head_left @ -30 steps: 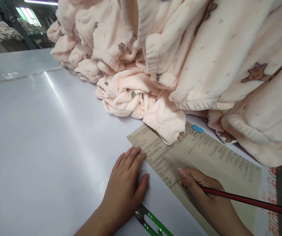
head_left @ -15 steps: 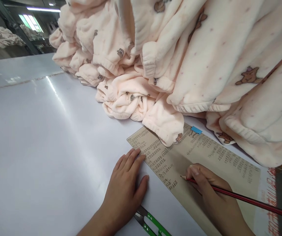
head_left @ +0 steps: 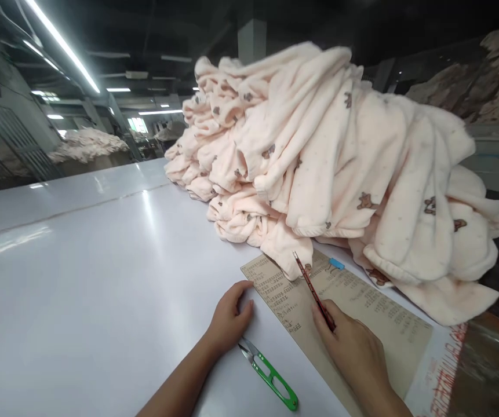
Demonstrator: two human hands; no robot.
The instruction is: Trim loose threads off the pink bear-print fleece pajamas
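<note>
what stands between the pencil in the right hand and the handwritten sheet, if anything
Nothing visible separates the right hand, holding the pencil, from the near part of the handwritten sheet. At its far edge, a pale pink fleece garment overlaps it.

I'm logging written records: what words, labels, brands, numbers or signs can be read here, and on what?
Nothing reads clearly enough to quote.
Tan card: handwriting in rows, too small and blurred to read.
White strip beside it: red characters, tilted and too blurred to read.
Pencil: any marking is too small.
</note>
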